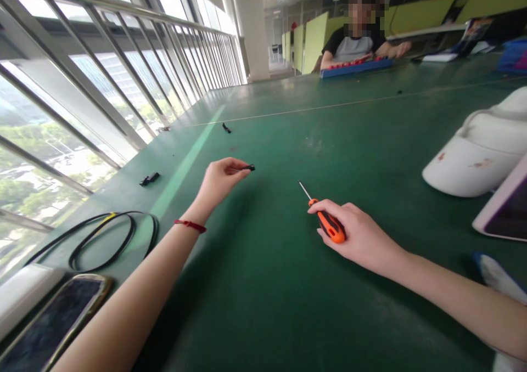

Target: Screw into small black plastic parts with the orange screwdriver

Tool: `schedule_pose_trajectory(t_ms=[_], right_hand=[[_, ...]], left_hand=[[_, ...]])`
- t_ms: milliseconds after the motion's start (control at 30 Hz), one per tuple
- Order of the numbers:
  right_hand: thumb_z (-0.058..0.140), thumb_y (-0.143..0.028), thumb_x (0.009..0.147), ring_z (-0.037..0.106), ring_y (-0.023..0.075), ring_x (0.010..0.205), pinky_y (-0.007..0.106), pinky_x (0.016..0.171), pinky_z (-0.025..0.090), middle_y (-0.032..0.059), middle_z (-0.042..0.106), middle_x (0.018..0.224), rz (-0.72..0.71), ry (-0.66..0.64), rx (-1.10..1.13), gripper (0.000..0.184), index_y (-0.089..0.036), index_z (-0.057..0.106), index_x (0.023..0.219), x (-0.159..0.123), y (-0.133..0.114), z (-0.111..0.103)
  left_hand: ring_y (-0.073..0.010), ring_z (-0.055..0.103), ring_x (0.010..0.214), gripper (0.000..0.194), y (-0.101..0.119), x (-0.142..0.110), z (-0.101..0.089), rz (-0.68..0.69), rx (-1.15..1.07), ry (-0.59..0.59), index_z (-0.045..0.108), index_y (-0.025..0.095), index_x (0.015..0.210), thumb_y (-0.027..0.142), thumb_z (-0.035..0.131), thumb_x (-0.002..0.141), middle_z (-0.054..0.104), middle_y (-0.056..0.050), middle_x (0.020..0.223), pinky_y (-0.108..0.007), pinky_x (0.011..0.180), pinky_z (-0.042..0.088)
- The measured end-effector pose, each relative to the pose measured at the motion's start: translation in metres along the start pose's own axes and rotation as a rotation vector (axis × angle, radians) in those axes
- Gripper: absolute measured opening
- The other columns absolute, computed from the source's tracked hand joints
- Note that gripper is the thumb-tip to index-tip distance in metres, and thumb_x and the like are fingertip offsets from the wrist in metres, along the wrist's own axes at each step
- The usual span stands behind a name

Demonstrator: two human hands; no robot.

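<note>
Pointing forward and a little to the left, an orange-and-black screwdriver [332, 229] sat in the right hand [358, 232], its handle wrapped by curled fingers with the thumb side laid along it. The bare metal shaft stuck out beyond the grip; whether its tip touched the green table [267, 284] could not be told. Across from it, well apart from that tip, the left hand [224, 180] pinched a small black piece [250, 168] between thumb and fingertips, the gap between them closed down to the piece's thickness, over the middle of the table. A red bracelet [190, 226] circled the left wrist

Farther out, a small black part [226, 128] lay beyond the left hand, and a pair of black blocks [149, 179] rested nearer the table's left edge. Below those, a black cable [157, 230] lay in loops, near a phone [61, 317] and a white box [28, 287]. On the far right stood a rounded white object [469, 158] with brownish marks, just beside a pale-edged device [508, 213]. At the table's far end sat another person [354, 48] behind a blue tray [358, 70] of red items, while a metal railing [162, 16] ran along the windows at left
</note>
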State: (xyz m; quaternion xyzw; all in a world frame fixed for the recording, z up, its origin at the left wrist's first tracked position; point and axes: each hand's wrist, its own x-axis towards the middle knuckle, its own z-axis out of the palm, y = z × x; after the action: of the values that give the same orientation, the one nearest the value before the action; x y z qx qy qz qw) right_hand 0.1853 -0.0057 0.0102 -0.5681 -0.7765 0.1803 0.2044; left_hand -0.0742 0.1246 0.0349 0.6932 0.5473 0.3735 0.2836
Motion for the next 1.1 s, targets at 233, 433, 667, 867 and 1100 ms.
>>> schedule_pose_trajectory(t_ms=[233, 433, 667, 867, 1100], right_hand=[[0.055, -0.021, 0.080, 0.061, 0.0185, 0.072, 0.035, 0.075, 0.049, 0.0016, 0.068, 0.085, -0.065, 0.348, 0.014, 0.016, -0.024, 0.057, 0.096, 0.000, 0.002, -0.004], [0.056, -0.024, 0.082, 0.062, 0.0206, 0.073, 0.060, 0.111, 0.011, 0.0002, 0.063, 0.078, -0.122, 0.743, -0.279, 0.022, -0.025, 0.054, 0.104, -0.011, 0.006, -0.043], [0.061, -0.027, 0.078, 0.060, 0.0184, 0.068, 0.051, 0.098, 0.039, 0.0022, 0.063, 0.076, -0.084, 0.768, -0.120, 0.020, -0.022, 0.058, 0.098, -0.031, 0.020, -0.049], [0.060, -0.024, 0.082, 0.062, 0.0129, 0.065, 0.024, 0.060, 0.047, -0.0005, 0.069, 0.078, -0.160, 0.553, 0.209, 0.004, -0.023, 0.063, 0.082, -0.016, -0.014, -0.025], [0.059, -0.014, 0.079, 0.066, 0.0128, 0.069, 0.021, 0.058, 0.050, -0.0003, 0.070, 0.080, -0.254, 0.485, 0.403, 0.017, -0.023, 0.056, 0.093, -0.011, -0.003, -0.006]], left_hand=[[-0.0143, 0.061, 0.068, 0.026, 0.017, -0.033, 0.066, 0.119, -0.078, -0.175, 0.069, 0.013, 0.089, 0.035, 0.065, 0.076, 0.070, -0.006, 0.079, -0.024, 0.063, 0.048], [-0.0112, 0.054, 0.061, 0.021, 0.011, -0.033, 0.068, 0.176, 0.004, -0.146, 0.070, 0.014, 0.088, 0.029, 0.065, 0.075, 0.065, -0.003, 0.071, -0.022, 0.057, 0.044], [-0.0114, 0.054, 0.060, 0.022, 0.015, -0.033, 0.069, 0.164, -0.010, -0.142, 0.072, 0.014, 0.088, 0.030, 0.065, 0.075, 0.066, -0.003, 0.071, -0.023, 0.058, 0.044], [-0.0129, 0.057, 0.064, 0.021, 0.015, -0.034, 0.068, 0.167, 0.023, -0.138, 0.072, 0.014, 0.090, 0.028, 0.065, 0.077, 0.068, -0.004, 0.075, -0.024, 0.063, 0.047], [-0.0127, 0.059, 0.069, 0.013, 0.022, -0.041, 0.069, 0.310, 0.181, -0.090, 0.071, 0.017, 0.087, 0.022, 0.061, 0.079, 0.066, -0.002, 0.079, -0.024, 0.067, 0.047]])
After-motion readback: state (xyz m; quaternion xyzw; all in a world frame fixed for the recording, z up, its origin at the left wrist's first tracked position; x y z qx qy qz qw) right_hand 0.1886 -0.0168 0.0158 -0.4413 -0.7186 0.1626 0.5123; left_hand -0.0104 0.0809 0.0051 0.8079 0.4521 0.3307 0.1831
